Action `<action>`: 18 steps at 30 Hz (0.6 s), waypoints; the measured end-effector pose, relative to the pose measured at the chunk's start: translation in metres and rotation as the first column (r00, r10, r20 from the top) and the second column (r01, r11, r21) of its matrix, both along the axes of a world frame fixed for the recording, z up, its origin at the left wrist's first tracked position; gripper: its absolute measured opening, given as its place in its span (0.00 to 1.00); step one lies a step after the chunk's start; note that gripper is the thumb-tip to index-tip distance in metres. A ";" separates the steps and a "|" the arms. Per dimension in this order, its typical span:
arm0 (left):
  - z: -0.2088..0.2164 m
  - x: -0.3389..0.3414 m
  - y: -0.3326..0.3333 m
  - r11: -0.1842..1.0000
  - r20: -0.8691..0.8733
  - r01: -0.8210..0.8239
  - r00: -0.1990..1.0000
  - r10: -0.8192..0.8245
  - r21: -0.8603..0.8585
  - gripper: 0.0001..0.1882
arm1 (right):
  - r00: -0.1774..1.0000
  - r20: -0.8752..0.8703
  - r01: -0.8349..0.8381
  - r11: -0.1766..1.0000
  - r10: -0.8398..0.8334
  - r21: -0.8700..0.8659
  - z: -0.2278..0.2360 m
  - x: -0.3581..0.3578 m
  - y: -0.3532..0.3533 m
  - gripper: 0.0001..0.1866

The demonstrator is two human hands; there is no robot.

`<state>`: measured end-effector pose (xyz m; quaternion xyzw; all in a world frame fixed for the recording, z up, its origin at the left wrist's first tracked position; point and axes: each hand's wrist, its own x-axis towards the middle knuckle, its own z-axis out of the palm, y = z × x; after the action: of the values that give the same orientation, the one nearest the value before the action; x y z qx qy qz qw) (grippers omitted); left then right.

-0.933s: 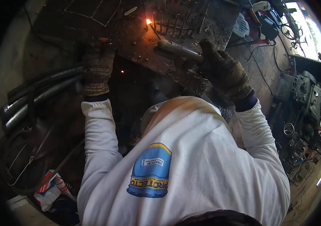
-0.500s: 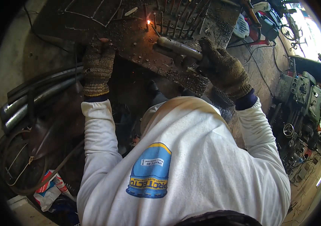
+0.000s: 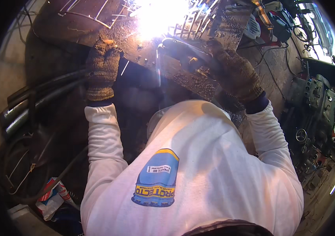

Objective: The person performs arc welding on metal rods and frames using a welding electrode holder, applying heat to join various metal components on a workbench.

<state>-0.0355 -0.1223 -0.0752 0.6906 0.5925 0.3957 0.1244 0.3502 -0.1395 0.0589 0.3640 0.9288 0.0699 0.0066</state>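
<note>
In my gloved right hand is a welding electrode holder, its jaw end pointing left over the steel table. A blinding arc burns just beyond the holder and hides the rod tip and the spot it touches. Upright metal rods stand beside the glare on its right. My gloved left hand is at the table's near left edge, its fingers curled together; whatever they grip, if anything, is hidden.
A bent-wire frame lies on the table's far left. Curved metal tubes are stacked to the left. A clamp with an orange-brown handle is at the far right. Green machinery stands at right, with cables on the floor.
The small orange glow has become a large white arc with streaks of light beneath it. The holder has tilted slightly; both hands stay almost in place.
</note>
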 end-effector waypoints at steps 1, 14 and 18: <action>0.000 -0.004 0.000 1.000 -0.198 0.014 0.980 -0.013 0.006 0.15 | 1.000 -0.022 -0.020 0.999 0.020 0.030 -0.007 0.006 0.001 0.31; -0.019 -0.010 0.004 0.987 0.394 0.155 0.911 -0.123 -0.049 0.13 | 0.992 -0.126 -0.004 1.000 0.005 0.005 -0.016 0.003 -0.008 0.36; -0.010 0.000 0.001 0.964 0.682 0.230 0.727 -0.079 -0.134 0.16 | 0.935 -0.272 0.165 0.958 -0.228 -0.237 -0.013 0.008 -0.011 0.39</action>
<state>-0.0359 -0.1216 -0.0849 0.5316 0.4860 0.5412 0.4338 0.3582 -0.1502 0.0462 0.4590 0.8800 -0.0850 -0.0874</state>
